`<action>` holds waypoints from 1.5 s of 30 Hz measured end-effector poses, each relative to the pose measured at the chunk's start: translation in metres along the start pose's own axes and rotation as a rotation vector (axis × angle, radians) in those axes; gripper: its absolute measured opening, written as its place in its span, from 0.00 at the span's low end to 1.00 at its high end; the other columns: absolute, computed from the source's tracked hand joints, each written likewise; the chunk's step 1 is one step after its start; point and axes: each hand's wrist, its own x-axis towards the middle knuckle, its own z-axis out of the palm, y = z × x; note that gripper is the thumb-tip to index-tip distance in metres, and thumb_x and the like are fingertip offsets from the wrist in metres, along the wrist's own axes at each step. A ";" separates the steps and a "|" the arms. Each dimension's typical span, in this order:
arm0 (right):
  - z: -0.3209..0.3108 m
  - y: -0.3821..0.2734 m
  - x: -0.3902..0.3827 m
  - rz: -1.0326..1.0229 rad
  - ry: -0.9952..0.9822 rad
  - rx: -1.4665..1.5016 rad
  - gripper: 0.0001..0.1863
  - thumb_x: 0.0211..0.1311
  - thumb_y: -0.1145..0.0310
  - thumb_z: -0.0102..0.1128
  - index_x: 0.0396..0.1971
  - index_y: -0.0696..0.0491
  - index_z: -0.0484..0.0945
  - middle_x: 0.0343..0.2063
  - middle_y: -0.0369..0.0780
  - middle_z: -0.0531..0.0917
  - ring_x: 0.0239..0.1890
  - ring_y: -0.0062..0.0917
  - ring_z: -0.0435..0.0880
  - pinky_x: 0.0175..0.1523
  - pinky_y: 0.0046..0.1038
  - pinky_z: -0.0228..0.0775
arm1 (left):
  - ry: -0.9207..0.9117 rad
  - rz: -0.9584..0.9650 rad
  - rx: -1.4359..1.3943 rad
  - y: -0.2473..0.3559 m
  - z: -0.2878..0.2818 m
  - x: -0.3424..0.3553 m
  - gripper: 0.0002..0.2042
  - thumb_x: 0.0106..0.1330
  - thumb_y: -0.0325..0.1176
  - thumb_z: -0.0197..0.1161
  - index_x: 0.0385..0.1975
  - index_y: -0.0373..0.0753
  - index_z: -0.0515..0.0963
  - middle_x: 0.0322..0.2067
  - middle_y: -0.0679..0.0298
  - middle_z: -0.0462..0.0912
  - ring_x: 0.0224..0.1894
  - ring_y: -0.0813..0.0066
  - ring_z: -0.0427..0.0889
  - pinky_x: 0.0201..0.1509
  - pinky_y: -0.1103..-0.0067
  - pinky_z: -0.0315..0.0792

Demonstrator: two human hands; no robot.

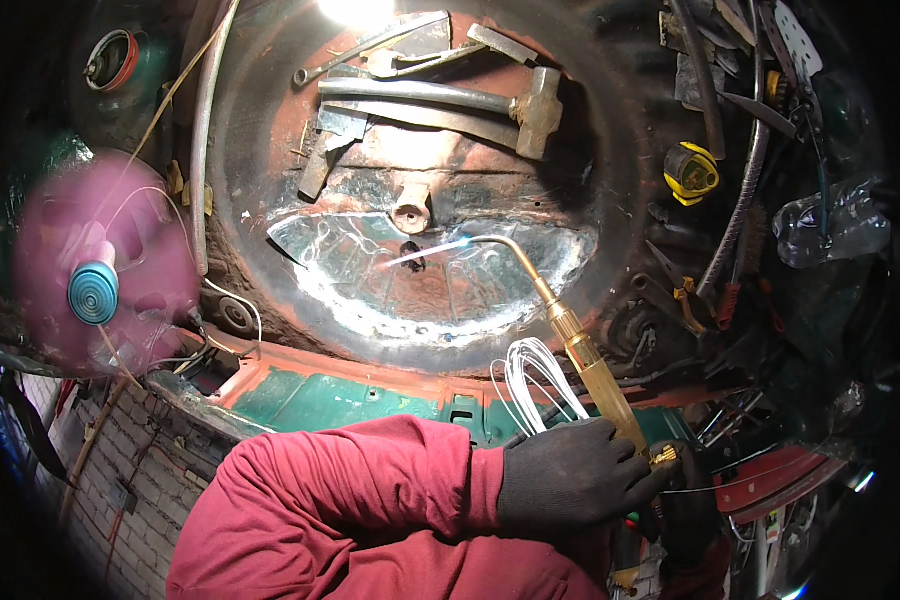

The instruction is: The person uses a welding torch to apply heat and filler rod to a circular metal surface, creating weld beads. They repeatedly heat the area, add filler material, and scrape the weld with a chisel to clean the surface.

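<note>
A lit brass gas torch (595, 375) slants up and left from my hands, its bent tip sending a thin flame over a patch of bare, shiny metal (450, 312) in a round recess. My right hand (688, 505), in a black glove and partly hidden, is closed round the torch's lower end. Crossing from the left, my gloved left hand (570, 475) has its fingers curled by the torch's brass valve knob (663, 455). Loops of a white wire coil (535, 380) rise from behind that hand, which appears to grip them.
Hammers (538, 112) and a wrench (370, 48) lie across the recess's far part. To the right are a yellow tape measure (692, 174), pliers (685, 298) and a clear plastic bottle (832, 225). A pink fan (45, 240) with blurred blades stands left. A green-painted edge (320, 403) runs in front.
</note>
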 end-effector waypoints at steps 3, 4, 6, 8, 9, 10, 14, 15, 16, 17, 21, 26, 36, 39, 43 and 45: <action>0.001 0.001 0.001 0.015 -0.006 0.014 0.20 0.93 0.62 0.38 0.61 0.62 0.75 0.52 0.49 0.81 0.54 0.37 0.85 0.61 0.37 0.76 | -0.006 -0.001 -0.003 -0.001 -0.001 0.000 0.27 0.70 0.38 0.62 0.64 0.27 0.78 0.37 0.60 0.84 0.37 0.66 0.86 0.39 0.70 0.76; 0.001 0.002 0.001 -0.002 -0.013 0.004 0.20 0.93 0.62 0.38 0.61 0.62 0.75 0.52 0.48 0.81 0.54 0.37 0.85 0.61 0.37 0.76 | 0.000 -0.004 -0.003 -0.001 -0.001 -0.001 0.28 0.69 0.39 0.63 0.64 0.27 0.78 0.37 0.60 0.84 0.38 0.66 0.86 0.40 0.70 0.76; 0.001 0.003 0.003 -0.009 -0.015 0.000 0.20 0.92 0.60 0.39 0.61 0.61 0.75 0.52 0.47 0.82 0.54 0.35 0.85 0.60 0.37 0.77 | 0.008 -0.012 0.003 -0.001 0.001 -0.002 0.29 0.68 0.40 0.63 0.65 0.27 0.77 0.38 0.60 0.84 0.38 0.66 0.86 0.40 0.70 0.76; 0.002 0.000 0.006 0.008 -0.006 0.016 0.21 0.92 0.58 0.40 0.59 0.59 0.76 0.51 0.45 0.83 0.53 0.33 0.85 0.59 0.36 0.77 | -0.004 -0.021 -0.018 -0.002 0.000 -0.002 0.31 0.66 0.42 0.64 0.65 0.26 0.77 0.38 0.60 0.84 0.39 0.65 0.85 0.41 0.69 0.76; 0.003 0.005 0.008 0.048 -0.005 0.085 0.21 0.92 0.55 0.41 0.59 0.57 0.76 0.50 0.44 0.83 0.52 0.31 0.85 0.57 0.36 0.78 | -0.012 -0.028 -0.025 -0.003 -0.001 -0.002 0.32 0.66 0.42 0.65 0.65 0.26 0.77 0.39 0.60 0.84 0.39 0.65 0.85 0.42 0.69 0.75; 0.003 0.015 0.008 0.086 -0.007 0.155 0.22 0.91 0.53 0.42 0.58 0.56 0.76 0.50 0.42 0.83 0.50 0.29 0.85 0.56 0.35 0.78 | -0.017 -0.027 -0.028 -0.003 0.001 0.000 0.33 0.64 0.43 0.65 0.66 0.26 0.77 0.38 0.60 0.84 0.40 0.64 0.85 0.42 0.69 0.75; 0.014 0.028 -0.001 0.282 0.097 0.474 0.23 0.89 0.46 0.47 0.56 0.52 0.77 0.47 0.37 0.83 0.45 0.23 0.83 0.53 0.33 0.79 | 0.026 -0.053 -0.017 -0.009 -0.005 -0.004 0.37 0.62 0.47 0.66 0.67 0.25 0.75 0.39 0.59 0.83 0.41 0.61 0.86 0.44 0.67 0.75; 0.017 0.031 0.000 0.333 0.130 0.558 0.24 0.88 0.45 0.48 0.56 0.52 0.77 0.46 0.36 0.83 0.44 0.21 0.83 0.52 0.32 0.79 | 0.048 -0.066 -0.001 -0.013 -0.007 -0.007 0.38 0.62 0.48 0.67 0.68 0.24 0.75 0.39 0.59 0.83 0.41 0.60 0.86 0.44 0.67 0.76; 0.014 0.022 0.003 0.425 0.123 0.589 0.24 0.88 0.44 0.48 0.56 0.52 0.77 0.46 0.36 0.82 0.43 0.21 0.83 0.52 0.32 0.79 | 0.065 -0.074 0.018 -0.016 -0.009 -0.008 0.39 0.62 0.49 0.67 0.68 0.24 0.74 0.39 0.59 0.83 0.42 0.59 0.86 0.44 0.66 0.76; 0.008 0.004 0.008 0.522 0.110 0.616 0.24 0.88 0.44 0.49 0.57 0.51 0.77 0.45 0.35 0.82 0.43 0.20 0.82 0.52 0.31 0.79 | -0.017 -0.174 -0.046 -0.019 -0.030 -0.011 0.38 0.64 0.50 0.68 0.69 0.28 0.74 0.40 0.57 0.86 0.44 0.56 0.88 0.49 0.61 0.78; 0.021 0.011 0.014 0.323 0.358 0.275 0.23 0.91 0.49 0.44 0.55 0.54 0.78 0.40 0.35 0.80 0.42 0.18 0.81 0.49 0.26 0.74 | 0.112 -0.388 0.011 -0.049 -0.066 -0.049 0.35 0.68 0.44 0.72 0.74 0.36 0.73 0.33 0.56 0.86 0.36 0.54 0.89 0.43 0.58 0.80; 0.002 -0.002 0.040 0.342 0.172 0.306 0.24 0.92 0.51 0.41 0.56 0.57 0.79 0.41 0.37 0.82 0.41 0.21 0.77 0.49 0.30 0.71 | 0.063 -0.591 0.382 -0.071 -0.110 -0.098 0.30 0.70 0.31 0.71 0.74 0.40 0.75 0.27 0.56 0.85 0.25 0.55 0.85 0.29 0.61 0.77; 0.012 0.002 0.076 0.305 0.246 0.227 0.24 0.92 0.51 0.42 0.51 0.58 0.78 0.36 0.38 0.80 0.38 0.22 0.79 0.46 0.30 0.73 | 0.075 -1.043 0.124 -0.087 -0.118 -0.152 0.21 0.72 0.24 0.64 0.64 0.35 0.84 0.25 0.53 0.83 0.25 0.65 0.85 0.35 0.71 0.78; 0.015 0.000 0.081 0.340 0.246 0.267 0.23 0.92 0.53 0.42 0.46 0.57 0.78 0.31 0.36 0.77 0.32 0.19 0.75 0.41 0.30 0.70 | 0.080 -1.147 0.050 -0.091 -0.117 -0.157 0.18 0.73 0.28 0.65 0.61 0.36 0.86 0.29 0.45 0.87 0.28 0.54 0.90 0.36 0.67 0.80; 0.007 -0.018 0.088 0.470 0.137 0.415 0.23 0.93 0.53 0.41 0.45 0.56 0.78 0.28 0.34 0.76 0.24 0.16 0.72 0.29 0.27 0.66 | 0.128 -1.189 -0.019 -0.100 -0.110 -0.167 0.17 0.74 0.29 0.64 0.60 0.34 0.87 0.32 0.42 0.88 0.31 0.52 0.92 0.38 0.68 0.81; 0.009 -0.022 0.090 0.411 0.160 0.315 0.23 0.93 0.53 0.41 0.45 0.56 0.78 0.27 0.33 0.75 0.19 0.14 0.70 0.24 0.25 0.63 | 0.112 -1.207 -0.040 -0.102 -0.109 -0.171 0.17 0.76 0.28 0.63 0.61 0.32 0.85 0.31 0.49 0.87 0.32 0.62 0.89 0.39 0.72 0.81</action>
